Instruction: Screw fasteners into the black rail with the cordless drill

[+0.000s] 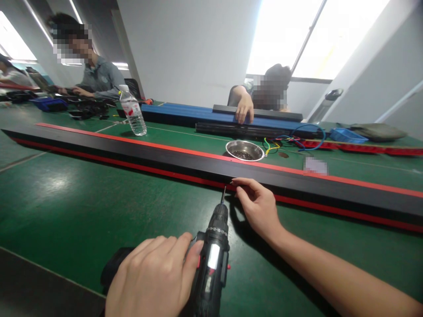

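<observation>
My left hand [152, 273] is wrapped around a black cordless drill [214, 255], its thumb along the side. The drill's thin bit points away from me and ends close to the near red edge of a long black bar with red edges [158, 156], which lies across the table. Just right of the bit tip, my right hand [259, 207] is at the bar with thumb and forefinger bent together. A tiny thing shows at its fingertips, too small to name. Behind the bar is a metal bowl [245, 151] with small dark pieces in it, seemingly screws.
A water bottle [132, 112] stands beyond the bar on the green table [82, 211]. Across from me a co-worker's hand [244, 110] rests on dark bars over blue panels [178, 115]. Coloured wires [294, 140] and a blue tray [348, 135] lie at right. Another person sits at left.
</observation>
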`<state>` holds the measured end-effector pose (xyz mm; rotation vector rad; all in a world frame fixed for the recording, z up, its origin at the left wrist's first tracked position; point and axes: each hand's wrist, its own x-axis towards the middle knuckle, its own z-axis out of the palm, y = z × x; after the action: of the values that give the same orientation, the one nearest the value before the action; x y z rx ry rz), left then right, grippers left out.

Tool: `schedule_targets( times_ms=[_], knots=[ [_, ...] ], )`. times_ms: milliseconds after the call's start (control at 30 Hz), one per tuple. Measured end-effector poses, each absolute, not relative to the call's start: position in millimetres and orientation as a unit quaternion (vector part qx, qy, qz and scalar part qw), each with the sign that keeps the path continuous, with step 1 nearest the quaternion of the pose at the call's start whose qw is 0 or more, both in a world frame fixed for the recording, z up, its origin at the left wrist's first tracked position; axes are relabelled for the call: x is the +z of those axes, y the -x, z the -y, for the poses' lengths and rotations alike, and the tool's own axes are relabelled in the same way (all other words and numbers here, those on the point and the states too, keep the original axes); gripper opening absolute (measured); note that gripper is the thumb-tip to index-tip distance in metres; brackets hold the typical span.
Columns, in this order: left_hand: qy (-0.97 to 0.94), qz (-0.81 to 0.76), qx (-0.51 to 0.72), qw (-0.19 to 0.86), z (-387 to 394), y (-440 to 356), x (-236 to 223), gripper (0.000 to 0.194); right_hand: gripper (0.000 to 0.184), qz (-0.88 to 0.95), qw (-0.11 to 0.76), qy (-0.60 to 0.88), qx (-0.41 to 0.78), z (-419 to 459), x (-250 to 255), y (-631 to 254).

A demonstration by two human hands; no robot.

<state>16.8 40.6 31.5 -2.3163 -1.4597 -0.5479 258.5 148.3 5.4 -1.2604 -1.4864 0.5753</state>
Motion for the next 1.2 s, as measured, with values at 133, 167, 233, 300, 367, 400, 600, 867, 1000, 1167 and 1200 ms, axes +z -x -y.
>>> schedule_targets(
  times_ms=[133,167,233,300,367,400,600,867,1000,1167,1200],
  knots=[
    [0.81,0.52,-0.197,0.184,-42,-18,33,0.044,0.023,0.627,0.523,0.525,0.242,-149,5,-259],
    [0.812,0.517,-0.196,0.184,-42,-18,33,0.044,0.023,0.628,0.522,0.524,0.241,-148,4,-259],
    [0.818,0.515,-0.189,0.173,-42,-18,34,0.044,0.023,0.635,0.522,0.52,0.232,-147,6,-258],
    [0.819,0.522,-0.18,0.156,-41,-19,35,0.044,0.022,0.643,0.522,0.516,0.219,-145,10,-256],
    [0.815,0.532,-0.179,0.145,-41,-20,35,0.045,0.021,0.647,0.521,0.517,0.206,-146,17,-257],
    [0.813,0.534,-0.183,0.143,-41,-20,35,0.046,0.021,0.649,0.518,0.521,0.198,-149,23,-259],
    [0.81,0.531,-0.201,0.145,-41,-22,35,0.045,0.025,0.695,0.45,0.558,0.062,-222,61,-290],
    [0.803,0.54,-0.204,0.147,-38,-24,37,0.047,0.027,0.654,0.232,0.717,0.067,-330,70,-312],
    [0.8,0.544,-0.205,0.149,-39,-25,36,0.047,0.014,0.657,0.171,0.728,0.099,-345,60,-303],
    [0.8,0.54,-0.21,0.156,-37,-21,30,0.041,0.016,0.66,0.127,0.729,0.133,-355,52,-299],
    [0.801,0.536,-0.214,0.159,-36,-19,27,0.041,0.016,0.66,0.123,0.729,0.135,-356,51,-299]
  ],
)
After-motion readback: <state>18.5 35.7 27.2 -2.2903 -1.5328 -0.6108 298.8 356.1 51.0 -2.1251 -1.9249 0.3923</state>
